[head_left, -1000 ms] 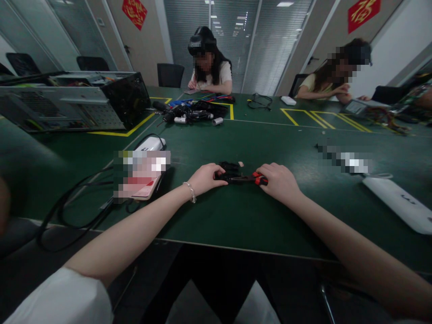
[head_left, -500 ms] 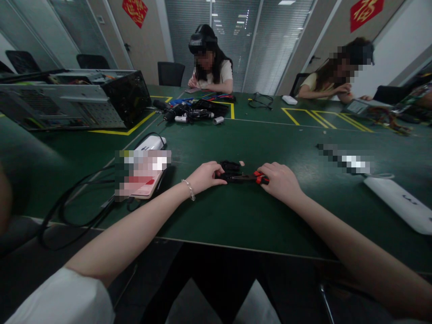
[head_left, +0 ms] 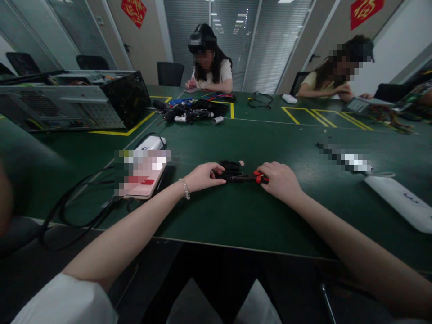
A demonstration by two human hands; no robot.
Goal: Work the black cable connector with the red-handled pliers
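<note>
My right hand (head_left: 281, 182) is closed around the red-and-black handles of a pair of pliers (head_left: 249, 178), whose dark jaws point left. Against the tip of the jaws lies a small black part (head_left: 231, 175), too dark for its kind to be made out. At its left end is my left hand (head_left: 204, 175), thumb and fingers apart in a loose curve, with the fingertips close to the part. Just behind, more black pieces (head_left: 230, 165) rest on the green table (head_left: 246, 220), beside a small pale scrap (head_left: 241, 163).
To my left lie a phone (head_left: 143, 180), a white power bank (head_left: 150, 145) and looped black cables (head_left: 64, 216). An open computer case (head_left: 67, 101) stands behind them. Farther back is a heap of cables (head_left: 195, 110). Another white power bank (head_left: 401, 200) lies right. Two people sit opposite.
My left thumb and fingers have spread apart, and that hand has drawn back slightly to the left. The right hand and the pliers stay almost in place.
</note>
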